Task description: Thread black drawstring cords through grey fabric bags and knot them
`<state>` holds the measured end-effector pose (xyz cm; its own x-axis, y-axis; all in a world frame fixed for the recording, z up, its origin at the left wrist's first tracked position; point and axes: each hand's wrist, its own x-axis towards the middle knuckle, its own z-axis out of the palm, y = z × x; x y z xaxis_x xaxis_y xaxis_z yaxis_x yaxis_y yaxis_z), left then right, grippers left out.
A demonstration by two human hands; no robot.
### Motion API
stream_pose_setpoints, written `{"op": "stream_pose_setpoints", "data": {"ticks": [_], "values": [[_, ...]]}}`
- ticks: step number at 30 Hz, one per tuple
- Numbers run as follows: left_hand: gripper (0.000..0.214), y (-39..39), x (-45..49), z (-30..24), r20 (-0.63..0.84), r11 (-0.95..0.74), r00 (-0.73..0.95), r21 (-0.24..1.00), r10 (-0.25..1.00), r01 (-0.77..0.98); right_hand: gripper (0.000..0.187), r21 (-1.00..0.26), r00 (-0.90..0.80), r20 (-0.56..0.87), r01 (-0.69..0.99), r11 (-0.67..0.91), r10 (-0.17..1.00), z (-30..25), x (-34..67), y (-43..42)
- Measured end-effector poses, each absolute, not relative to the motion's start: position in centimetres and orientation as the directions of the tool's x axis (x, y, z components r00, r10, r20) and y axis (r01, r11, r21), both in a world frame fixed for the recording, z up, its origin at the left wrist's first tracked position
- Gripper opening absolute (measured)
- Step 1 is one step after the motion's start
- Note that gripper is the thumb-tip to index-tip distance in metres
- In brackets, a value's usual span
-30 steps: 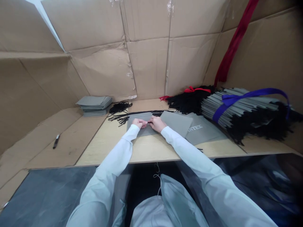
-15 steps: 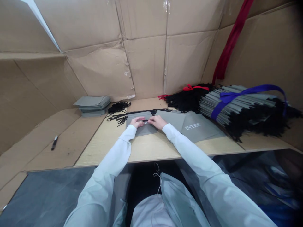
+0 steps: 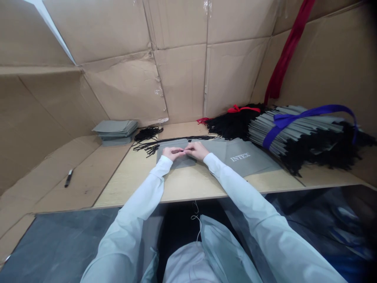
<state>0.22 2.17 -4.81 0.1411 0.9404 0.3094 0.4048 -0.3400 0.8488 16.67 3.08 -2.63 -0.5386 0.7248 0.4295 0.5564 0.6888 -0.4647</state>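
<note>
Grey fabric drawstring pouch (image 3: 176, 164) lying flat on a wooden table (image 3: 188, 186), directly under both hands.
Left hand (image 3: 172, 153) and right hand (image 3: 196, 151) are closed, fingertips meeting over the pouch and pinching a thin black cord (image 3: 180, 151); the exact hold is too small to confirm. Just right of the right hand lies a second grey pouch (image 3: 241, 161) printed INTEX. Left of the left hand are loose black cords (image 3: 148, 134), and beyond them a stack of folded grey pouches (image 3: 115, 132). Well right of the hands sits a pouch bundle (image 3: 297, 127) tied with a blue strap (image 3: 312, 112). Farther left, a black marker (image 3: 68, 178) lies on cardboard (image 3: 85, 184).
</note>
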Motion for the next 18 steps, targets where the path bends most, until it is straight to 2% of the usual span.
{"op": "stream_pose_setpoints", "data": {"ticks": [4,12,18], "values": [[0.035,2.1,0.1,-4.7,0.378,-0.442,0.232,0.8,0.896,0.405,0.02,-0.491,-0.551,0.435,0.518,0.701,0.712,-2.6,17.1,3.3],[0.028,1.9,-0.1,-4.2,0.474,-0.487,0.208,0.599,0.855,0.636,0.023,-0.488,-0.526,0.45,0.532,0.692,0.722,-3.0,17.4,3.9],[0.027,1.4,0.1,-3.7,0.443,-0.447,0.157,0.691,0.883,0.568,0.021,-0.455,-0.525,0.461,0.552,0.699,0.715,-2.3,17.5,3.2]]}}
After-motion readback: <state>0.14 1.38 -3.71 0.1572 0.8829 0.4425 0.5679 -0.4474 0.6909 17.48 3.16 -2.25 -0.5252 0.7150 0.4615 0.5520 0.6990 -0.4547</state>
